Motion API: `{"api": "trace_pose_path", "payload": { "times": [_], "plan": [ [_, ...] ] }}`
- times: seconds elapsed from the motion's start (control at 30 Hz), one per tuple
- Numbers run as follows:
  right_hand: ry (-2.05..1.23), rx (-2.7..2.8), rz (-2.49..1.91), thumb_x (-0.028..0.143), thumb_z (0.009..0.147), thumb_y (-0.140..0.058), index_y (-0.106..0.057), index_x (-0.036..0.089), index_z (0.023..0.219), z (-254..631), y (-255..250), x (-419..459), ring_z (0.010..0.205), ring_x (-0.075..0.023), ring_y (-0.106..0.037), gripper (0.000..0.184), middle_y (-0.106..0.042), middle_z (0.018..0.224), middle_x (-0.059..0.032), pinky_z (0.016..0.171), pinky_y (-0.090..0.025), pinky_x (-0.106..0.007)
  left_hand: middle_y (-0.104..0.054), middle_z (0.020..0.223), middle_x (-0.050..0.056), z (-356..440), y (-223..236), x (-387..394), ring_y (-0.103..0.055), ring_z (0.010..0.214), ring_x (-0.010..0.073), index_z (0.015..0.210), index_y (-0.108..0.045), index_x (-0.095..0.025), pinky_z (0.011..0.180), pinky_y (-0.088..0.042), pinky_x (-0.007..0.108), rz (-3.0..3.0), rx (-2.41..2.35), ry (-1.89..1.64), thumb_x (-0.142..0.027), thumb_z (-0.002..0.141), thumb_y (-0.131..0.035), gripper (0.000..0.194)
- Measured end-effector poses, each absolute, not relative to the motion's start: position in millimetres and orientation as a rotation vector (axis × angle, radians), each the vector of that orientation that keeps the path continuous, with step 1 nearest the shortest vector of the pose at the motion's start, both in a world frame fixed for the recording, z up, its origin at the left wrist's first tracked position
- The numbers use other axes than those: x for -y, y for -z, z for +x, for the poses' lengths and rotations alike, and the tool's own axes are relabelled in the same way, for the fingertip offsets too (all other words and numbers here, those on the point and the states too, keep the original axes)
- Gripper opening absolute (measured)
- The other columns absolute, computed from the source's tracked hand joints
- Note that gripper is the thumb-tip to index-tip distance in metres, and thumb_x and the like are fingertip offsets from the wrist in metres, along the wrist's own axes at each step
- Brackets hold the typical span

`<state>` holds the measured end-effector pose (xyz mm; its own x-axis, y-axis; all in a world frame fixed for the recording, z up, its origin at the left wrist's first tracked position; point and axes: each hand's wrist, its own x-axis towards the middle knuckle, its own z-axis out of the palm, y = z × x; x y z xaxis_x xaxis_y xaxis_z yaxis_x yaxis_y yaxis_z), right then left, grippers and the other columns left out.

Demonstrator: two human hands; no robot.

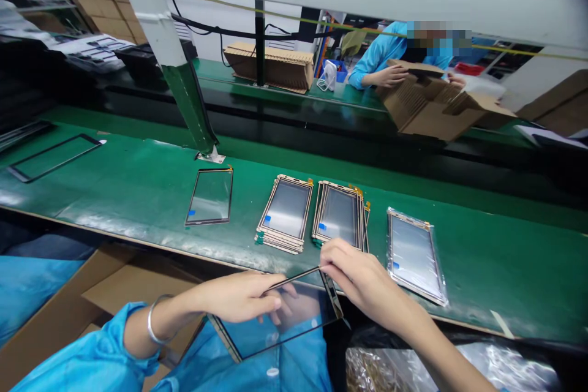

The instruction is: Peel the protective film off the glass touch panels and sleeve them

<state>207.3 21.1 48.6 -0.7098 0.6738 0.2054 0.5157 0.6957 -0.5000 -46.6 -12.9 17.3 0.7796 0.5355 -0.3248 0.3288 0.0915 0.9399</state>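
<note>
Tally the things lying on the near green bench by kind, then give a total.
Single bare panels: 1
Panel stacks: 2
Bagged panels: 1
Black frames: 1
Total: 5
The panel held in the left hand and right hand is not counted.

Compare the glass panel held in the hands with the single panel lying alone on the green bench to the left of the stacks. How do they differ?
1. The held panel is lifted and tilted, gripped by the left hand and right hand; the lone panel lies flat on the bench.
2. The held panel looks larger, being nearer the camera.
3. The lone panel shows a blue tab; none is visible on the held panel.
Both are thin, dark-edged, transparent rectangles.
</note>
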Motion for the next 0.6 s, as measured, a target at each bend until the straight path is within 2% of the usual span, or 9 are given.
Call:
{"api": "trace_pose_path", "payload": {
  "times": [0.13, 0.37, 0.5, 0.6],
  "plan": [
    [-0.396, 2.434, -0.916, 0.018, 0.094, -0.039, -0.054, 0.02, 0.085, 207.9, -37.5, -18.4, 0.081, -0.0161, -0.057, 0.018, -0.058, 0.09, -0.0072, 0.065, -0.047, -0.026, -0.069, 0.107, 0.011, -45.7, -19.3, 13.3, -0.069, 0.084, 0.0165, 0.126, -0.048, -0.02, 0.062, -0.052, 0.022, 1.455, -0.713, -0.188, -0.04, 0.096, -0.038, 0.037],
    [-0.873, 2.371, -0.967, 0.023, 0.094, -0.045, -0.055, 0.022, 0.098, 211.8, -36.6, -22.1, 0.074, -0.0143, -0.056, 0.012, -0.057, 0.085, -0.0035, 0.065, -0.046, -0.026, -0.07, 0.106, 0.01, -45.7, -24.6, 13.3, -0.069, 0.085, 0.017, 0.126, -0.049, -0.02, 0.064, -0.051, 0.021, 1.579, -0.757, -0.163, -0.034, 0.096, -0.038, 0.035],
    [-0.921, 2.398, -0.926, 0.023, 0.095, -0.043, -0.057, 0.021, 0.087, 211.3, -40.3, -22.4, 0.076, -0.0147, -0.055, 0.016, -0.058, 0.083, -0.0033, 0.066, -0.045, -0.027, -0.071, 0.102, 0.008, -46.8, -25.3, 12.7, -0.069, 0.084, 0.0168, 0.123, -0.052, -0.02, 0.064, -0.051, 0.021, 1.597, -0.743, -0.178, -0.034, 0.096, -0.038, 0.033],
    [-0.883, 2.395, -0.875, 0.022, 0.095, -0.042, -0.055, 0.021, 0.085, 212.0, -40.6, -20.6, 0.073, -0.0143, -0.054, 0.016, -0.057, 0.081, -0.003, 0.065, -0.044, -0.027, -0.072, 0.099, 0.007, -48.1, -23.8, 13.3, -0.069, 0.076, 0.0153, 0.123, -0.053, -0.021, 0.06, -0.051, 0.02, 1.57, -0.717, -0.203, -0.036, 0.095, -0.04, 0.034]
  ]
}}
